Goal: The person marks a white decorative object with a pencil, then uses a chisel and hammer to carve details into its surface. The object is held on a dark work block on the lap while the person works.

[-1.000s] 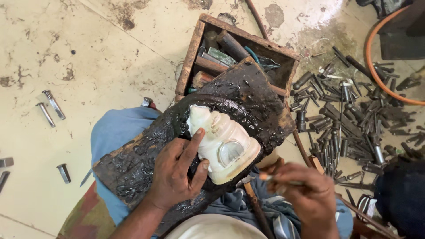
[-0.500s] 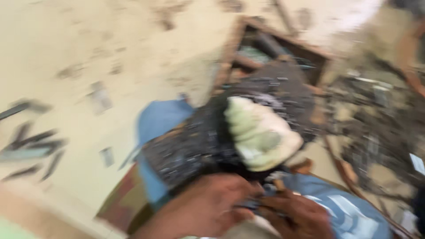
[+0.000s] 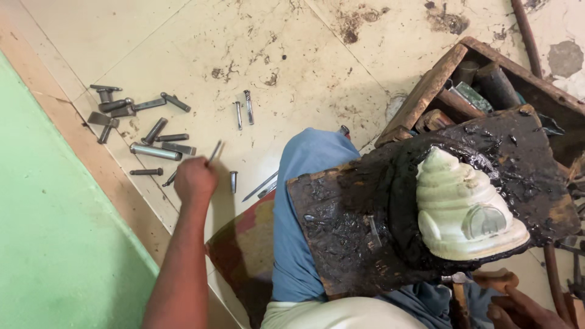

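My left hand (image 3: 195, 178) is out over the stained cream tile floor (image 3: 292, 55), its grip clamped on a thin grey metal punch (image 3: 214, 152) that I hold near its lower end, the shaft tilted up and away from my fist. Just beyond it lies the scatter of short steel chisels and punches (image 3: 137, 125), some touching one another. My right hand (image 3: 518, 307) sits at the bottom edge of view beside a wooden handle (image 3: 495, 279); whether its grip is closed on that handle I cannot tell. The pale, ridged, shell-shaped metal relief piece (image 3: 460, 207) rests bedded in black pitch on the dark tarry wooden board (image 3: 353, 225) across my blue-trousered knee (image 3: 304, 201), with the open wooden tool box (image 3: 481, 79) behind it. As I judge it, the risk is the board: with neither hand steadying it, a shift of my knee could tip it. The thin punch could also slip from so low a hold.
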